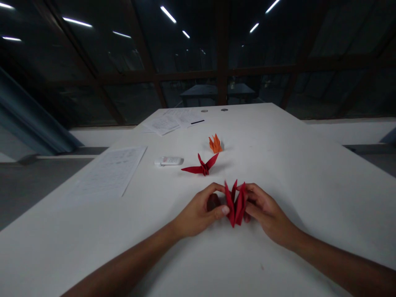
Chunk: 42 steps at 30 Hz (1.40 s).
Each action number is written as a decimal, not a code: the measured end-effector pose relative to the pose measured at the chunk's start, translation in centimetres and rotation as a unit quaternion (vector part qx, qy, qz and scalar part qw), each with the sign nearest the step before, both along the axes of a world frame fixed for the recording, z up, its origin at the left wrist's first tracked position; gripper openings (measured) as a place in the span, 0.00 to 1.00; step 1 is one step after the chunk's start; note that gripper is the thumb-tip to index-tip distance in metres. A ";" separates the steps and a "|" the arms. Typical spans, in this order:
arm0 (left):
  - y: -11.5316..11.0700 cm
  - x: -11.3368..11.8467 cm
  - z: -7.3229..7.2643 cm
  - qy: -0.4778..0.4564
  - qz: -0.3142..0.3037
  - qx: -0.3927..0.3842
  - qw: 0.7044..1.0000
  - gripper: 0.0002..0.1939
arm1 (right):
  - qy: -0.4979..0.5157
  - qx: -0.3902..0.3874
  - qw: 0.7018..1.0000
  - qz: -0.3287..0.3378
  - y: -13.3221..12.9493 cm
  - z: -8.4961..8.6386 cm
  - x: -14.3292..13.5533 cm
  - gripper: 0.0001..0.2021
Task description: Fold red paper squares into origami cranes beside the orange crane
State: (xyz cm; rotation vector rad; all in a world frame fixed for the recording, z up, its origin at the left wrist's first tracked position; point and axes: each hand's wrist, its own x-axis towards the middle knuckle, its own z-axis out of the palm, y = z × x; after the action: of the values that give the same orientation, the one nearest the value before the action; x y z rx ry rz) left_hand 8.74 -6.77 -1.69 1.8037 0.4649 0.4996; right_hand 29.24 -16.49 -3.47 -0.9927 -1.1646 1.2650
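Note:
Between my two hands is a red origami crane (237,208), its wings folded upward and its pointed tips standing up. My left hand (201,210) pinches its left side with thumb and forefinger. On the right side, my right hand (266,210) grips it, though the fingertips are partly hidden behind the paper. Just beyond my hands, a second red origami crane (204,168) rests on the table with its wings spread. Behind that one stands a smaller orange origami crane (215,144).
The white table (309,173) stretches away toward dark windows. Left of the cranes lies a white bottle or tube (168,161). A printed sheet (108,171) is at the left edge; more papers (167,121) and a black pen-like stick (197,122) lie farther back. Two round desk inserts (224,110) sit at the far end.

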 end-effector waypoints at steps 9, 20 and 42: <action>-0.3 0.2 -0.1 -0.029 -0.052 -0.079 0.995 0.23 | -0.037 -0.012 0.999 0.016 -0.4 -0.1 -0.4 0.18; -0.3 0.6 -0.3 0.000 0.002 -0.109 0.994 0.16 | -0.078 0.002 0.996 -0.036 -0.6 0.1 -0.8 0.12; -0.1 -0.5 0.8 0.053 -0.117 -0.102 0.986 0.15 | -0.209 0.054 0.976 -0.032 -1.2 0.3 -0.2 0.18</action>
State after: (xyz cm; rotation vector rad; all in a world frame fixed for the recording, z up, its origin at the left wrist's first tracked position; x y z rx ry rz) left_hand 8.23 -6.92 -0.91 1.6657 0.3566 0.1870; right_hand 29.01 -17.70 -3.13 -1.2402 -1.4922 0.9532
